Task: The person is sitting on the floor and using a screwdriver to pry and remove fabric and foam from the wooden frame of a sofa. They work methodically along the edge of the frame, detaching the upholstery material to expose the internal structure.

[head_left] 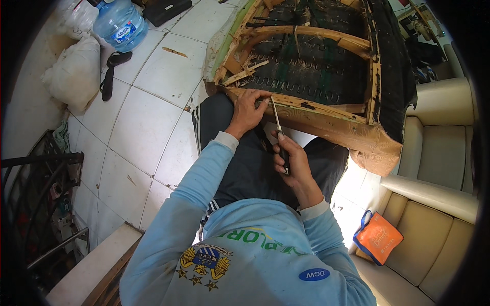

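Observation:
My right hand [296,160] is wrapped round the black handle of a screwdriver [278,125]. Its metal shaft points up and away, with the tip at the near wooden rail of an upturned sofa frame [326,108]. Beside that tip, my left hand [248,113] rests on the rail's edge, thumb and fingers drawn together; whatever they pinch is hidden. Brown upholstery cover [311,121] runs along the near side of the frame and hangs loose at the right corner. Zigzag springs [296,93] and black cloth show inside the frame, with splintered wood strips [246,74] at its left.
Cream sofas [441,148] stand at the right, one bearing an orange bag [378,238]. A water bottle [120,25], white sack [76,74] and black sandals [107,84] are at far left. A black metal railing [43,160] is at left. Wood scraps [174,51] lie on the tiles.

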`<state>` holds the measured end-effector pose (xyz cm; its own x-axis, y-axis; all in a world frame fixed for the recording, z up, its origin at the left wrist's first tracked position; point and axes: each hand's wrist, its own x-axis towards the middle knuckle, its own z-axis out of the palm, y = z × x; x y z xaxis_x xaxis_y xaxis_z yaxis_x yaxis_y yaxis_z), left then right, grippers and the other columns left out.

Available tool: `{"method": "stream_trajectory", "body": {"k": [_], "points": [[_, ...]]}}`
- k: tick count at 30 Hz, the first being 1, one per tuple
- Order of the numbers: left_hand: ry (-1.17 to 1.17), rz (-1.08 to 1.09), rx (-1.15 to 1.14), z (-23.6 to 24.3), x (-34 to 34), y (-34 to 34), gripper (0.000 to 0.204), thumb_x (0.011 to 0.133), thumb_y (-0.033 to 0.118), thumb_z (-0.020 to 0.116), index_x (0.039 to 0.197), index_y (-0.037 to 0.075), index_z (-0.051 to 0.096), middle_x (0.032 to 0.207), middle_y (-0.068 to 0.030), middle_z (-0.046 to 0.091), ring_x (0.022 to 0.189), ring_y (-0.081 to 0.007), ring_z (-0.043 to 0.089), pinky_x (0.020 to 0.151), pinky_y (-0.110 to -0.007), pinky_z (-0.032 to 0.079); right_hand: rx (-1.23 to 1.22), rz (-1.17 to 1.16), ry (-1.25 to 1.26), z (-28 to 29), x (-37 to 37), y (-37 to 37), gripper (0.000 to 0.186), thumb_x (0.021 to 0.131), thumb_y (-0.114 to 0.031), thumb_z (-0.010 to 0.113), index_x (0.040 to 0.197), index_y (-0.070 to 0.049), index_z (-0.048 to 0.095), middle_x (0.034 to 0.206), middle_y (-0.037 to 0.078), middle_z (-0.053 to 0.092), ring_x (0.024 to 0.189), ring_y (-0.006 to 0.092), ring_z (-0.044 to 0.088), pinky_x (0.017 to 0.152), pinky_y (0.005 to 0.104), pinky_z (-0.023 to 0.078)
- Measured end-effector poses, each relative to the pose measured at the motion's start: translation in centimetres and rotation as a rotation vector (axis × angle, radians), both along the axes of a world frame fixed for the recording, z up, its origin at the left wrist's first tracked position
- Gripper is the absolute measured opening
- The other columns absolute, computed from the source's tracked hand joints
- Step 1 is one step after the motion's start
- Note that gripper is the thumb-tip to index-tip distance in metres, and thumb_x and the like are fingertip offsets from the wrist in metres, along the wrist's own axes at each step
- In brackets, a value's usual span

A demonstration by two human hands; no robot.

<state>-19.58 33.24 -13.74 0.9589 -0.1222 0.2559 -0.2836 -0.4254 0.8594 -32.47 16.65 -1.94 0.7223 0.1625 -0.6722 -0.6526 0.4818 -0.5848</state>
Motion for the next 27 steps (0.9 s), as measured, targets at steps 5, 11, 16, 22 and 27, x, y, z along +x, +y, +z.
{"method": "stream_trajectory", "body": {"k": [5,11,16,22,27], "points": [[0.007,0.013,0.005,0.1,-0.1,0.0,0.024,0.102,0.021,0.073,0.124,0.012,0.078,0.114,-0.0115,0.07,0.112,-0.0319,0.067,0.098,-0.044,0.052,-0.163,0.078,0.003,0.7,0.6,-0.5,0.042,0.11,-0.034,0.066,0.141,-0.006,0.062,0.089,0.0,0.054,0.058,0.0066,0.046,0.043,0.0217,0.034],[0.004,0.007,-0.019,-0.1,0.1,0.0,0.025,0.102,0.021,0.074,0.125,0.012,0.078,0.115,-0.0122,0.07,0.112,-0.0315,0.067,0.097,-0.043,0.053,-0.171,0.097,0.02,0.8,1.2,-1.2,0.043,0.11,-0.033,0.067,0.143,-0.005,0.062,0.088,-0.001,0.052,0.057,0.0051,0.043,0.041,0.0204,0.031],[-0.018,0.01,-0.013,0.2,-0.1,0.0,0.025,0.101,0.02,0.073,0.125,0.012,0.079,0.115,-0.0125,0.071,0.112,-0.0319,0.067,0.097,-0.043,0.054,-0.204,0.154,0.027,1.3,2.1,-3.1,0.043,0.11,-0.033,0.067,0.143,-0.005,0.063,0.089,-0.001,0.052,0.057,0.0035,0.042,0.041,0.0185,0.029],[-0.009,0.002,-0.003,0.0,0.0,0.0,0.025,0.101,0.018,0.074,0.125,0.012,0.079,0.115,-0.0121,0.071,0.112,-0.0324,0.067,0.1,-0.044,0.053,-0.173,0.171,0.039,1.3,1.5,-3.9,0.044,0.11,-0.032,0.067,0.143,-0.004,0.064,0.089,-0.001,0.053,0.056,0.0039,0.042,0.041,0.0193,0.03],[-0.026,0.002,-0.021,0.0,0.0,0.1,0.025,0.101,0.017,0.074,0.125,0.012,0.079,0.116,-0.0118,0.072,0.114,-0.0311,0.067,0.1,-0.043,0.053,-0.125,0.124,0.021,1.1,1.1,-2.9,0.03,0.108,-0.032,0.069,0.127,-0.01,0.065,0.089,-0.001,0.055,0.057,0.0059,0.048,0.042,0.0203,0.033]]}}
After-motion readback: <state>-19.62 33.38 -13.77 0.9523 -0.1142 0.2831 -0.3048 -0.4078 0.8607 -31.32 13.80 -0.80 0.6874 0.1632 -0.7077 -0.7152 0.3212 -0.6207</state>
